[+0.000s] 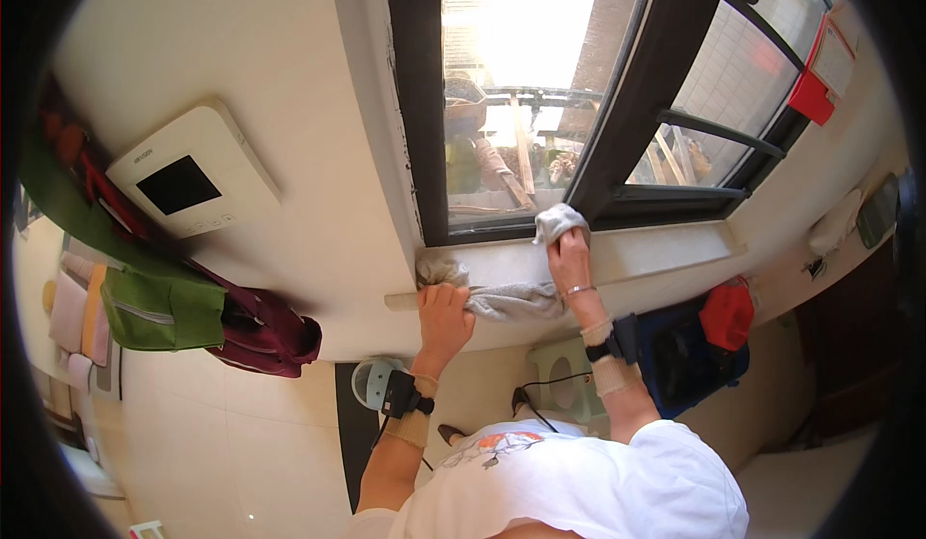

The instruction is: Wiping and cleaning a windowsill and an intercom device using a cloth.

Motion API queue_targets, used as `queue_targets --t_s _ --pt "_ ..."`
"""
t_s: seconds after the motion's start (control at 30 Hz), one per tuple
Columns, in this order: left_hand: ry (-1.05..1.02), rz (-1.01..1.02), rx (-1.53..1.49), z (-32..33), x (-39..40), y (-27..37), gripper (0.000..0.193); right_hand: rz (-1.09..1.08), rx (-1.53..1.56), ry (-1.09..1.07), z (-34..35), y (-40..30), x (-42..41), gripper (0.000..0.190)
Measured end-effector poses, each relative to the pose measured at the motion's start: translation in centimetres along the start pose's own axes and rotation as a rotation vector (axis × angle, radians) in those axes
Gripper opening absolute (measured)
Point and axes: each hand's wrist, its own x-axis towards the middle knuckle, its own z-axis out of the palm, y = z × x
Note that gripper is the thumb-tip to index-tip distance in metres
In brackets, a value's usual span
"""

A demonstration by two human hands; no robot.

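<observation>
My left hand (445, 322) has its fingers bent over the front edge of the white windowsill (665, 249), on a crumpled grey cloth (515, 300). That cloth bunches up behind the fingers and drapes to the right along the sill's edge. Further right and higher, my right hand (571, 260) grips a bunched grey rag (561, 223) against the bottom of the dark window frame (499, 233). The rag covers the fingertips there. Whether the two pieces of cloth are joined cannot be told.
A video intercom (192, 173) is fixed to the wall at left, above hanging green (166, 307) and maroon bags (264, 325). Below the sill stand a pale green stool (561, 372), a blue suitcase (687, 372) with a red bag (727, 314), and a light-blue bucket (369, 383).
</observation>
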Motion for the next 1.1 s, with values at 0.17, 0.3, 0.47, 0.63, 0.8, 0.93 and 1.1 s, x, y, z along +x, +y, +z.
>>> queue_targets --t_s 0.17,0.3,0.47,0.63,0.8,0.93,1.1 --pt "0.021 0.047 -0.025 0.2 0.7 0.5 0.029 0.173 0.046 0.060 -0.5 -0.4 4.9 0.034" --pt "-0.035 0.019 -0.013 0.2 0.3 0.5 0.031 -0.141 0.001 0.347 -7.9 -4.9 13.7 0.033" --pt "0.130 -0.090 -0.236 0.0 4.5 3.1 0.032 -0.373 -0.290 0.626 -12.1 -11.3 22.2 0.028" --pt "0.050 -0.035 -0.088 2.2 3.6 4.3 0.035 -0.588 -0.170 0.272 0.3 -4.7 11.8 0.011" --pt "0.033 0.155 0.005 2.2 1.4 2.7 0.047 -0.530 -0.234 0.041 2.1 -0.4 7.9 0.009" --pt "0.039 0.012 -0.085 0.5 4.5 4.4 0.054 -0.115 -0.310 0.105 -6.3 -6.8 16.1 0.023" --pt "0.247 -0.110 -0.319 -2.6 13.6 9.1 0.061 -0.357 -0.411 0.676 -17.5 -14.4 33.6 0.044"
